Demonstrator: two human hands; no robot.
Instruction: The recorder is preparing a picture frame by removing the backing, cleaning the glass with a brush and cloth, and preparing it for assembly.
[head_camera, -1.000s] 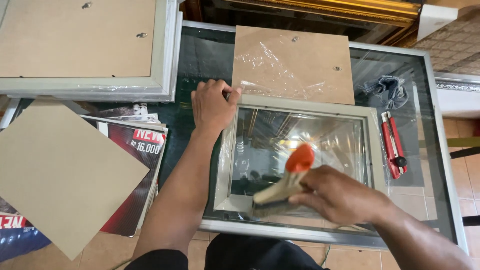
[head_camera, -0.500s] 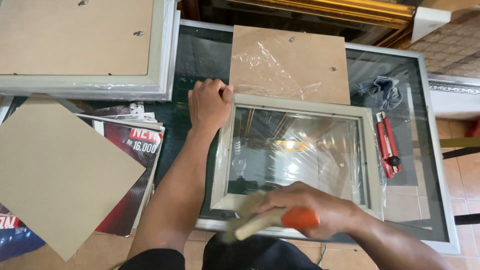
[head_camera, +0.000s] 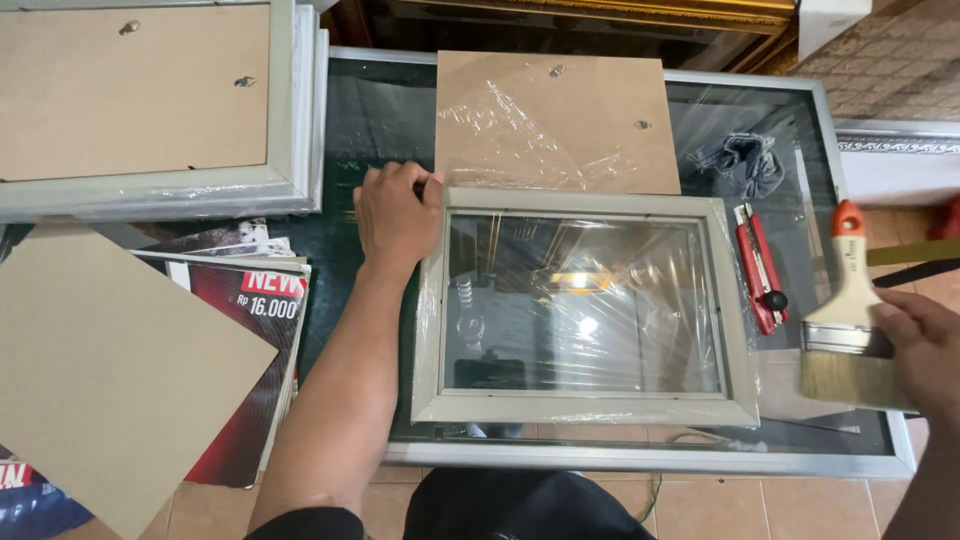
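Head view, looking down on a glass-topped, metal-edged worktable (head_camera: 860, 465): left hand (head_camera: 397, 215) spread flat over the upper left corner of a pale grey-green rectangular picture frame (head_camera: 430, 330), fingers curled onto its top edge, nothing gripped; right hand (head_camera: 925, 350) at the far right edge of the table, closed around the metal ferrule of a flat paintbrush with a cream wooden handle and orange tip (head_camera: 845, 320), bristles pointing down toward the table's near right corner, brush well clear of the frame. Frame lying flat near the table's front edge, its glazed opening covered with wrinkled clear plastic film (head_camera: 585, 300) that reflects light. Just behind the frame, touching its top rail, a brown hardboard backing panel (head_camera: 555, 120) partly draped in more clear film. Just right of the frame, a red utility knife (head_camera: 760, 268) lying lengthwise on the glass, with a crumpled dark grey cloth (head_camera: 745, 162) beyond it. At upper left, a stack of similar pale frames face down, brown backs up (head_camera: 140, 95). At lower left, a plain brown cardboard sheet (head_camera: 110, 365) resting askew over red-and-black printed papers (head_camera: 245, 340). Tan floor tiles (head_camera: 760, 505) along the bottom edge
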